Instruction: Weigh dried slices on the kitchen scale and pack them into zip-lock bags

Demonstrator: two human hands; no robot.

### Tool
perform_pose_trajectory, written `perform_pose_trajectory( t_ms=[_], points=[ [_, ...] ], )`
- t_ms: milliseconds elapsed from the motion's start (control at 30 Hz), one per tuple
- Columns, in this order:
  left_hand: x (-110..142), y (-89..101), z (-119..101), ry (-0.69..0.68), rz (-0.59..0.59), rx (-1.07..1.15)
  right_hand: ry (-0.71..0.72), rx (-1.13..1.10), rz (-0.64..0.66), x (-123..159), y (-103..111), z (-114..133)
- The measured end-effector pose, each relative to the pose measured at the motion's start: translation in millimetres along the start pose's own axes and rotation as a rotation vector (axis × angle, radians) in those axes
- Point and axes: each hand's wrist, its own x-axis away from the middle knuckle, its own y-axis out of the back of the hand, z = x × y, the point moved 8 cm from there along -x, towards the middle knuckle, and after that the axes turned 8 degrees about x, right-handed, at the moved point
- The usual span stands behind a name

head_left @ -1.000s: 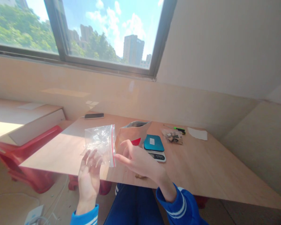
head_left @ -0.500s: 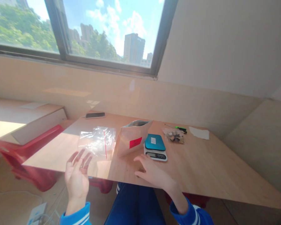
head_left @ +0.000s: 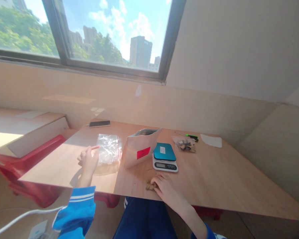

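At lower centre, the left hand (head_left: 88, 160), loosely curled with forefinger out, touches a clear bag (head_left: 109, 153) lying on the table (head_left: 214, 179). The right hand (head_left: 164, 188) lies flat over brown bits (head_left: 149, 186) near the scale (head_left: 164, 157).

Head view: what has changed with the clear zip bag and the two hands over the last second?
The clear zip bag, held up a second ago, now lies flat on the table. The left hand let it go and rests beside it, forefinger touching it. The right hand dropped to the brown bits at the near edge. Paper pouch, scale and phone stayed put.
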Motion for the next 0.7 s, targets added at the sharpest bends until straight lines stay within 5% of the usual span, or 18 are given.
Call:
perform_pose_trajectory(
  t_ms=[167,300,467,567,700],
  points=[
    [11.0,-19.2,-2.0,-0.186,0.12,-0.401,-0.024,-0.116,-0.07,-2.7,28.5,1.9],
    [21.1,-35.8,5.8,-0.219,0.198,-0.551,0.001,-0.304,-0.31,-12.8,102.7,7.5],
    [61.9,-50.4,8.6,-0.284,0.319,-0.583,0.155,-0.262,-0.678,-38.8,195.2,20.9],
    [86.2,-51.4,15.6,-0.219,0.363,-0.492,0.261,-0.177,-0.62,-70.7,207.1,30.2],
    [102.0,-45.8,26.8,-0.102,0.364,-0.389,0.373,-0.013,-0.511,-103.0,191.0,34.2]
  ],
)
